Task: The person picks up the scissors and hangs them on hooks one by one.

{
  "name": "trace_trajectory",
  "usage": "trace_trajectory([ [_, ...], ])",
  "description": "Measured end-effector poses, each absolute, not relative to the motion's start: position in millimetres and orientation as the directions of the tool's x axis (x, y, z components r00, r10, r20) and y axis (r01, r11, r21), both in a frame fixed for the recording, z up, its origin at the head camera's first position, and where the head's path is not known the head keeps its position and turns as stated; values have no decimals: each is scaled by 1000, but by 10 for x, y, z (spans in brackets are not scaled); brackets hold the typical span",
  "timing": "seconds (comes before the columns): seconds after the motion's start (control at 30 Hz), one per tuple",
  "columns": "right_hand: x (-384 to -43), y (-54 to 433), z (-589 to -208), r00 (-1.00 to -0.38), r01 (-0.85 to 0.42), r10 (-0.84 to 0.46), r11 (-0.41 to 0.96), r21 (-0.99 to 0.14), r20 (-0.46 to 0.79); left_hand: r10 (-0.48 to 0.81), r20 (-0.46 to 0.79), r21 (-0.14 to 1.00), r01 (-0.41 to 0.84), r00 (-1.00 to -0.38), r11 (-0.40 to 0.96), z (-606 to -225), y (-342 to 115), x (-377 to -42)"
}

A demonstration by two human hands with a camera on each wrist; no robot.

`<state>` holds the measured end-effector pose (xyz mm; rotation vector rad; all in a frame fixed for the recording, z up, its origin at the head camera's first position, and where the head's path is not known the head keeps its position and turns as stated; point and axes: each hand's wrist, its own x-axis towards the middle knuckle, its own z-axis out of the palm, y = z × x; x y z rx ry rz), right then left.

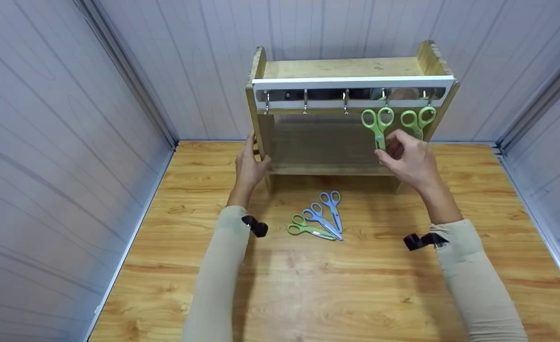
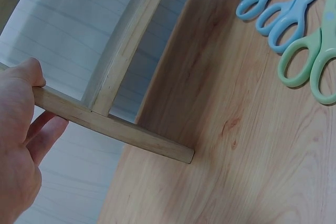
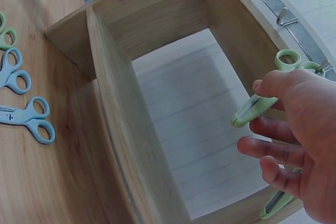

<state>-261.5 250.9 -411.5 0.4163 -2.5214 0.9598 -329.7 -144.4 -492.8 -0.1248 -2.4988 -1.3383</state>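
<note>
My right hand (image 1: 412, 159) pinches a pair of green scissors (image 1: 380, 137) near the blade end, handles up. One handle ring is at a hook of the rack; whether it hangs there I cannot tell. Just to the right, another pair of green scissors (image 1: 418, 129) hangs from the end hook, its lower part behind the hand. My left hand (image 1: 251, 166) grips the left side panel of a wooden shelf (image 1: 339, 69), thumb on one face and fingers on the other, as the left wrist view shows (image 2: 18, 129).
A white-edged hook rack (image 1: 327, 82) runs along the shelf's top front, its three left hooks bare. On the wooden table (image 1: 308, 294) before the shelf lie two blue scissors (image 1: 317, 218) (image 1: 332, 208) and one green pair (image 1: 314, 231). Pale panel walls (image 1: 61, 142) stand around the table.
</note>
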Motion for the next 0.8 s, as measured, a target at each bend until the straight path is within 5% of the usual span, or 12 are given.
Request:
trace_trajectory([
  [0.8,-2589,2485,-4195,-893,-377,-117,723,-580,435,-64,327,793,237,-943,562,-4937,-1443,-3303],
])
